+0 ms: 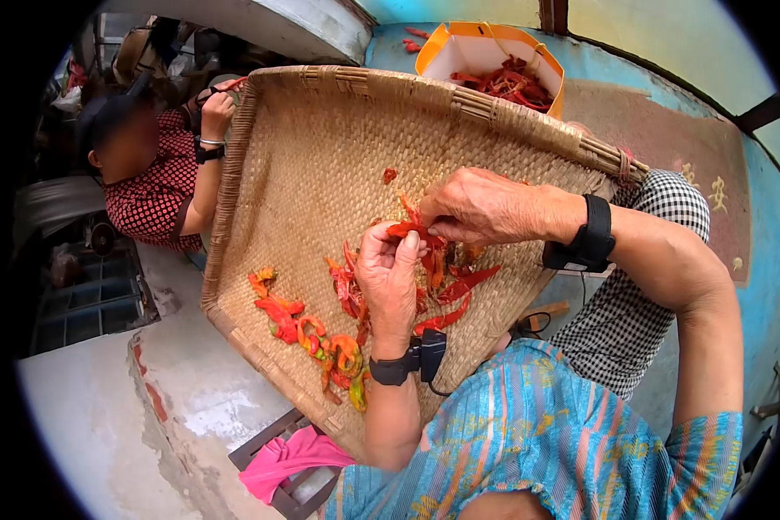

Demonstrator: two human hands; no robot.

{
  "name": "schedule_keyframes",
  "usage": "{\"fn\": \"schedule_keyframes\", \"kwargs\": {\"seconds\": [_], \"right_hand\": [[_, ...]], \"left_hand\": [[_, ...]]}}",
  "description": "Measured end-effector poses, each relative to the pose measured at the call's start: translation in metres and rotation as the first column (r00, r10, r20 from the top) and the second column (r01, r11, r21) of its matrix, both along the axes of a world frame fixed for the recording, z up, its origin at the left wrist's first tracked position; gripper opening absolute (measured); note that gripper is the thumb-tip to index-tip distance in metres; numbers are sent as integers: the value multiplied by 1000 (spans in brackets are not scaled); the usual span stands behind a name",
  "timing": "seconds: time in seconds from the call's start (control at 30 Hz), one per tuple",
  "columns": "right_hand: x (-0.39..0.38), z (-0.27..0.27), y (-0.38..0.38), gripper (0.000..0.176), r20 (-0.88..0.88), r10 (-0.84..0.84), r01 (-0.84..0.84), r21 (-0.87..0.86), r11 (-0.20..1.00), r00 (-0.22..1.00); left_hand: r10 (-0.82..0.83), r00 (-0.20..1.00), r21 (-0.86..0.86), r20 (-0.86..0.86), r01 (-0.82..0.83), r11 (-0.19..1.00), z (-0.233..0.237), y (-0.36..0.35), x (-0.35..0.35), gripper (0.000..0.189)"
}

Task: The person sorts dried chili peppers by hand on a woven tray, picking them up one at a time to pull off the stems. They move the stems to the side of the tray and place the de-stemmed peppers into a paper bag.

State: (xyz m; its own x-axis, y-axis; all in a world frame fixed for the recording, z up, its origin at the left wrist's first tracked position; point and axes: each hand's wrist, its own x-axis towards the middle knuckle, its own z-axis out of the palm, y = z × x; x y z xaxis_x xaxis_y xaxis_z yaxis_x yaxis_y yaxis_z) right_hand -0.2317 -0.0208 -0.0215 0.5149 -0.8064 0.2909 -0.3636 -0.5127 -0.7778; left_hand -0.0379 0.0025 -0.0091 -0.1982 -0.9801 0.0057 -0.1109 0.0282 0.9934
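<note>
My left hand (392,276) pinches a red chili pepper (405,229) between thumb and fingers. On the same pepper, the fingertips of my right hand (481,208) are closed from above. Both hands are held over a wide woven bamboo winnowing basket (295,165) that rests at my lap. Below and around them lie more red peppers (468,283), partly hidden by my hands. Toward the basket's near left side is a pile of curled red, orange and green peppers (342,355). One small red piece (390,176) sits apart, farther up the weave.
An orange and white paper bag (551,61) with dark red peppers in it stands beyond the rim. Another person (160,165) sits at the left, a hand near the basket's edge. A pink cloth (290,459) hangs over a wooden stool (264,433).
</note>
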Motion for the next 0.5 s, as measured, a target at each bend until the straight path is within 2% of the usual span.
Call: {"fn": "schedule_keyframes", "kwargs": {"seconds": [0.03,0.1,0.17,0.2,0.23,0.3,0.33,0.4,0.43,0.47,0.5], "right_hand": [[-1,-1,0,14,7,1,-1,-54,999,1000],[2,-1,3,17,70,2,1,-48,999,998],[2,5,6,19,111,-66,62,38,997,992],[1,11,7,20,119,-56,41,122,992,991],[1,9,7,20,119,-55,40,123,992,991],[2,6,4,19,62,-40,41,-15,999,997],[0,7,3,19,62,-40,41,-14,999,997],[-8,11,0,18,-32,-87,85,-45,995,996],[-12,12,-3,18,-34,-88,86,-46,995,996],[-15,13,-8,16,80,-149,159,-126,979,986],[-17,19,-11,15,197,-198,237,-196,952,960]], "left_hand": [[8,999,6,-38,-8,1000,0,-1,0,14],[12,997,15,-79,-11,1000,-1,-2,-1,14],[14,994,13,-106,-12,1000,0,-3,-2,13],[8,997,-3,-83,-8,1000,-2,-3,-2,13],[9,997,-3,-83,-9,1000,-1,-3,-3,13],[-43,998,-62,-45,40,997,1,-1,-5,15],[-44,998,-61,-45,41,997,0,-2,-5,15],[80,997,-97,-15,-81,992,-8,-8,-5,22],[80,997,-98,-17,-81,992,-10,-10,-1,22],[5,955,-94,296,24,995,-13,-13,3,28],[-66,813,-58,578,122,991,-12,-15,4,35]]}}
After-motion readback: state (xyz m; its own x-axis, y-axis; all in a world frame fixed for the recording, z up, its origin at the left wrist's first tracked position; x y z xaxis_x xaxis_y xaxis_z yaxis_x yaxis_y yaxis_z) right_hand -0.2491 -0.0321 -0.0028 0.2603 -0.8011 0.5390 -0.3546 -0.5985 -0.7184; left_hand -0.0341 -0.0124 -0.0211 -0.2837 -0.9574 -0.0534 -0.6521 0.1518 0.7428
